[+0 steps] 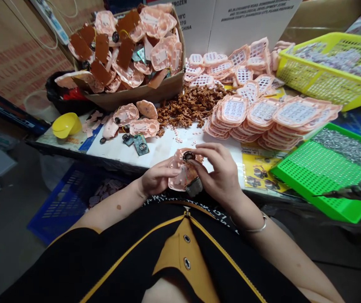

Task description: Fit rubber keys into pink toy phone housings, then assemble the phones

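My left hand (158, 176) is closed around the left side of a pink plastic shell (176, 182), thumb lying over its edge. The shell is held tilted above the table's front edge, its inner side facing me. My right hand (220, 172) pinches a small round black speaker (188, 156) at the shell's upper end. Below it a circuit board (194, 186) hangs partly out of the shell near my right fingers. On the table just beyond lie several more pink shells (144, 127) and a loose circuit board with a speaker (141, 145).
A carton (130, 93) heaped with pink shells and brown boards stands at the back left. Brown parts (189, 105) lie mid-table, beside stacked keypad shells (262, 113). A green basket (306, 168) of screws, a yellow basket (315, 86) and a power screwdriver (359, 191) are on the right.
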Tool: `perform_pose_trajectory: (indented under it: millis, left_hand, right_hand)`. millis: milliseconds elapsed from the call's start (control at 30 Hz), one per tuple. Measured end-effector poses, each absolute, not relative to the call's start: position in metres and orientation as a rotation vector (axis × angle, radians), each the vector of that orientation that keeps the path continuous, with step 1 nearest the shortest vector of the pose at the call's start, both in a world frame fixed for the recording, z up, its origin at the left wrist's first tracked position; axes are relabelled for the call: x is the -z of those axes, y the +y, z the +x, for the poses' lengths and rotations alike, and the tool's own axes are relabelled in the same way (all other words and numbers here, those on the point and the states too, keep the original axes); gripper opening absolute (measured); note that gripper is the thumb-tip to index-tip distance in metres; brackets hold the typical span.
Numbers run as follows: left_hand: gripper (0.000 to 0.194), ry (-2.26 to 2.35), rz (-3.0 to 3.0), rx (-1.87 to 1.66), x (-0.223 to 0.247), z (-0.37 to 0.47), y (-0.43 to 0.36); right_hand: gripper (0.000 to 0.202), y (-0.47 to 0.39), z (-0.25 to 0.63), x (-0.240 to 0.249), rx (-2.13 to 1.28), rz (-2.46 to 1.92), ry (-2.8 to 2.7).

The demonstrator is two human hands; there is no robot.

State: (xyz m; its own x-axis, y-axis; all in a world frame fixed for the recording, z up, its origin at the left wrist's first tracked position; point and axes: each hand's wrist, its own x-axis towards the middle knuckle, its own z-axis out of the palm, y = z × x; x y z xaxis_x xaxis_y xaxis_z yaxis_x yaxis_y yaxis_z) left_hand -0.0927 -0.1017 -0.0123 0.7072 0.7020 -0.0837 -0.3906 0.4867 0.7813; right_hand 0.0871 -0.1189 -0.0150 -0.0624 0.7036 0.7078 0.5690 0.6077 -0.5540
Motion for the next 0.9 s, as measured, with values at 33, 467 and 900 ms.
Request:
perform_pose_trajectory:
  millis: [33, 467, 900]
  left_hand:
    - [0.052, 0.443, 0.837, -0.695, 0.011, -0.092, -0.101]
    - [0.027, 0.845, 1.23, -0.65, -0.002, -0.087, -0.095]
    - [0.022, 0.881, 0.923, -0.991, 0.003, -0.089, -0.076]
  right_hand:
    - [0.017, -0.119, 0.085, 0.016, -0.298, -1.07, -1.673]
    - [0.037, -0.115, 0.079, 0.018, -1.552, -0.961, -1.088]
    - [0.076, -0.123, 0.09, 0.052, -1.774, -0.904, -1.265]
